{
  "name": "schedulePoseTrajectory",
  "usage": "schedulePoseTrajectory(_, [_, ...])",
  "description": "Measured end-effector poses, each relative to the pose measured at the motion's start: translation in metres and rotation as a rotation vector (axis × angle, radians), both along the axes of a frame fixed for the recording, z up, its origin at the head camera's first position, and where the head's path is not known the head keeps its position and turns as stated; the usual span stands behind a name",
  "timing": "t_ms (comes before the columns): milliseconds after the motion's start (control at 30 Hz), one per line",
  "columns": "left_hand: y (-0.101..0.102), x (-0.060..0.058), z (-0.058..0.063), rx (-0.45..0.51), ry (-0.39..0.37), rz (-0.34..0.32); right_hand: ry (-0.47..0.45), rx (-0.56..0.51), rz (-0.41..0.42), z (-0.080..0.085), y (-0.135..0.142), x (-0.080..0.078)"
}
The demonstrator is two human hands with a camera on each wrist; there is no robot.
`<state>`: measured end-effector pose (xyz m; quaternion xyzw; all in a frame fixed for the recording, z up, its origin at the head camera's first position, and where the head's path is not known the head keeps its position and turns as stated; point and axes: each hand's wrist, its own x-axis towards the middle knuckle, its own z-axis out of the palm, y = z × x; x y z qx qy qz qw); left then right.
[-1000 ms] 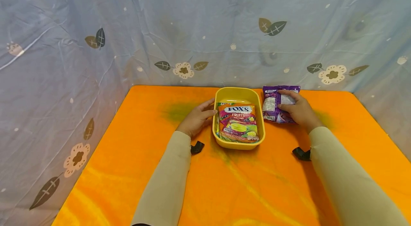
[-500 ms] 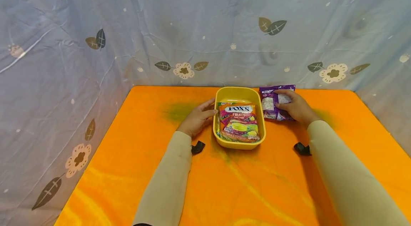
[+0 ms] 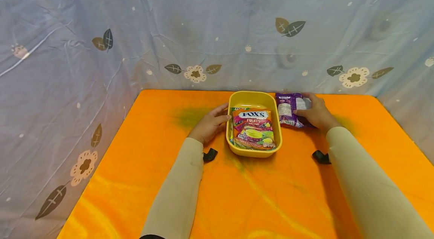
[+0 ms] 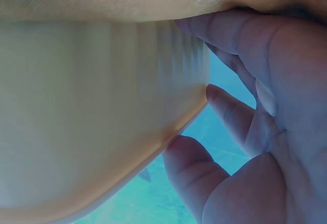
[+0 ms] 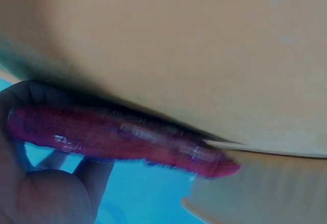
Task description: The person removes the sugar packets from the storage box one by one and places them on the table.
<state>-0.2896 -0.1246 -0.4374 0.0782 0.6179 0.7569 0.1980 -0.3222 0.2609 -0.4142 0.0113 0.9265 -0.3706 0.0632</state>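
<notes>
A yellow plastic tub (image 3: 254,153) stands on the table with an orange Fox's fruit candy bag (image 3: 254,127) lying in it. Part of a green packet (image 3: 239,109) shows beneath that bag. My left hand (image 3: 211,124) touches the tub's left side, its fingers fairly straight and the thumb at the rim. To the tub's right lies a purple snack bag (image 3: 286,109), printed back up. My right hand (image 3: 317,112) grips this bag by its right side, thumb on top. In the right wrist view the bag (image 5: 122,137) is edge-on, its far end near the tub wall (image 5: 260,188).
An orange cloth (image 3: 244,201) covers the table. Pale blue patterned curtains (image 3: 237,24) hang close behind it and along the left and right sides. Black pieces of the wrist gear (image 3: 210,155) show below each hand.
The purple bag slid slightly left towards the tub, then stayed beside it. My right hand's fingers moved from the bag's top face to its right edge. The left hand stays put.
</notes>
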Motion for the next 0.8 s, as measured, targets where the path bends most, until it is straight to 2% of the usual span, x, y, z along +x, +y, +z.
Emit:
schedulePoseTrajectory(200, [0.001,0.0,0.0,0.014,-0.006,-0.001,0.034,0.058,0.016,-0.003,0.005,-0.001])
schedulePoseTrajectory(800, [0.0,0.0,-0.002,0.021,0.003,-0.013,0.025,0.085,0.048,-0.003,0.016,0.005])
